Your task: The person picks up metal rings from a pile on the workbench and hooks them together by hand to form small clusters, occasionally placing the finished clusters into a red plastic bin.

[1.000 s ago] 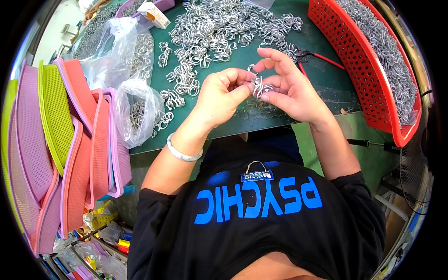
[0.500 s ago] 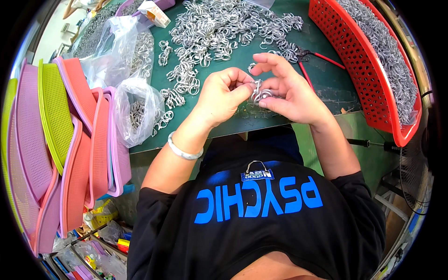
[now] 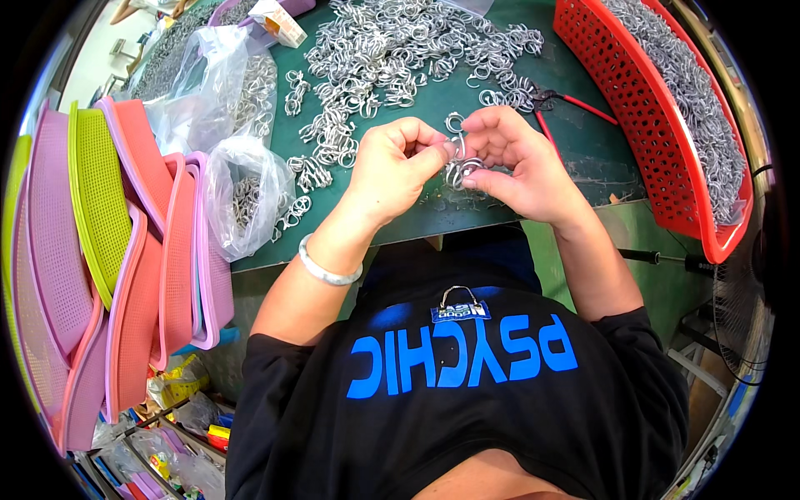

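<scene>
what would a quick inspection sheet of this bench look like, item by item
surface: dark green bench mat, bare only near its front edge.
job's things: small cluster of silver metal rings held between both hands; loose pile of rings spread over the mat behind.
clutter: clear plastic bags with rings at the left; red-handled pliers by the right hand.
grippers: left hand pinches the cluster with its fingertips; right hand grips it from the other side.
cables: dark cable at the far right edge.
surroundings: red mesh basket full of rings at right; stacked pink and green baskets at left.
</scene>
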`<state>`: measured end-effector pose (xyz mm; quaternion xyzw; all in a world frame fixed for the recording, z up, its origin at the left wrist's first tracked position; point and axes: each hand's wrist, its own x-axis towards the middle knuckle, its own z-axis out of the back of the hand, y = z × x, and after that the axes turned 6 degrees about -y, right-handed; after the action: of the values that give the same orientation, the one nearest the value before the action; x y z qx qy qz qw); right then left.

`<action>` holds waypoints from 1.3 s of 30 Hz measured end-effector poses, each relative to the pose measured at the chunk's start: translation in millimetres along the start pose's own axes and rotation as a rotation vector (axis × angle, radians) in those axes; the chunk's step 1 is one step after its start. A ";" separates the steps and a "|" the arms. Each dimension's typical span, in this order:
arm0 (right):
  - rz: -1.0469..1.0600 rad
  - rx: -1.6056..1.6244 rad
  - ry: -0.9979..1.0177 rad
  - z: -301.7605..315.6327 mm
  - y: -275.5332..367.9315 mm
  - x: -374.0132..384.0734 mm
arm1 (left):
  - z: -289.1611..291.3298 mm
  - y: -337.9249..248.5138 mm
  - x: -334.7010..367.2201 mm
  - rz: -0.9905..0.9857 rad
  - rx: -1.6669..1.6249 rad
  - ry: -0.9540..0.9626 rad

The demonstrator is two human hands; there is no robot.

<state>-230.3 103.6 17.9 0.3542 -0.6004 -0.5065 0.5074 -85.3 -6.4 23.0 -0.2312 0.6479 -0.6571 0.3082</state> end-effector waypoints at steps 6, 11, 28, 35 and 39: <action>-0.020 0.041 -0.029 0.2 0.2 0.1 | 13.2 -2.0 -5.3 -0.063 0.036 -0.079; -0.148 0.193 -0.066 5.7 -7.5 -0.4 | 33.1 5.9 -26.1 -0.118 0.676 -0.051; -0.160 0.220 0.017 -17.5 -4.0 0.4 | 12.3 14.2 -34.9 -0.123 -0.006 0.023; -0.117 0.253 0.062 -14.6 -4.8 -2.2 | 16.1 15.7 -34.9 0.004 -0.228 0.090; -0.110 0.317 0.060 -13.5 -6.6 -2.6 | 16.2 20.0 -34.6 0.004 -0.285 0.083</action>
<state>-217.2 101.1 10.4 0.4770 -0.6371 -0.4217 0.4344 -47.5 7.0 7.3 -0.2440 0.7472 -0.5669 0.2465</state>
